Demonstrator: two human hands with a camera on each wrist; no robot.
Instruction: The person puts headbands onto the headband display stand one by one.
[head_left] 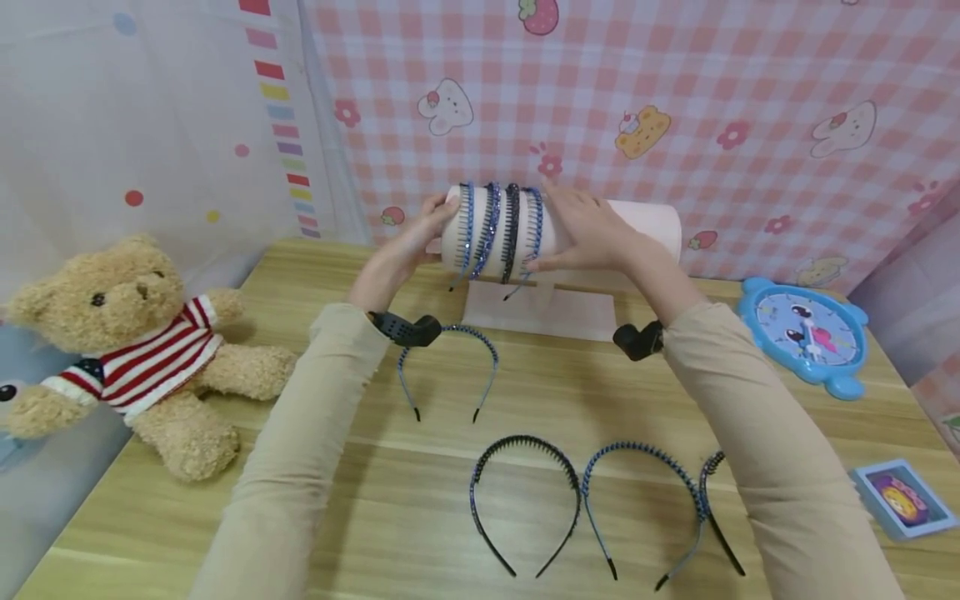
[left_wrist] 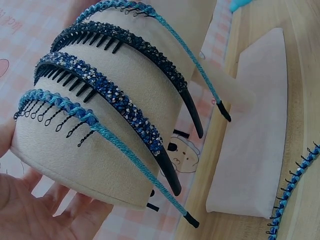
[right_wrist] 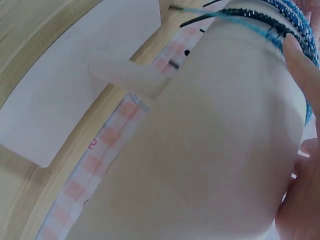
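A pale cylindrical headband stand (head_left: pixel 647 223) carries several headbands side by side on its left half. My left hand (head_left: pixel 423 232) holds the stand's left end, with fingers spread along the end's edge in the left wrist view. Beside it sits a blue braided headband (left_wrist: pixel 125 142), then a blue glittery headband (left_wrist: pixel 112 95) and a black glittery headband (left_wrist: pixel 150 55). My right hand (head_left: pixel 588 223) reaches over the cylinder and grips the rightmost blue braided headband (head_left: pixel 534 223). In the right wrist view its thumb (right_wrist: pixel 300 60) lies along this headband, while the other fingers are partly hidden behind the cylinder.
On the table lie a blue headband (head_left: pixel 487 340), a black one (head_left: pixel 525 440), another blue one (head_left: pixel 637 447) and a dark one (head_left: pixel 723 533) partly under my right sleeve. A teddy bear (head_left: pixel 142 358) sits left; a blue clock (head_left: pixel 810 333) and small framed box (head_left: pixel 903 500) lie right.
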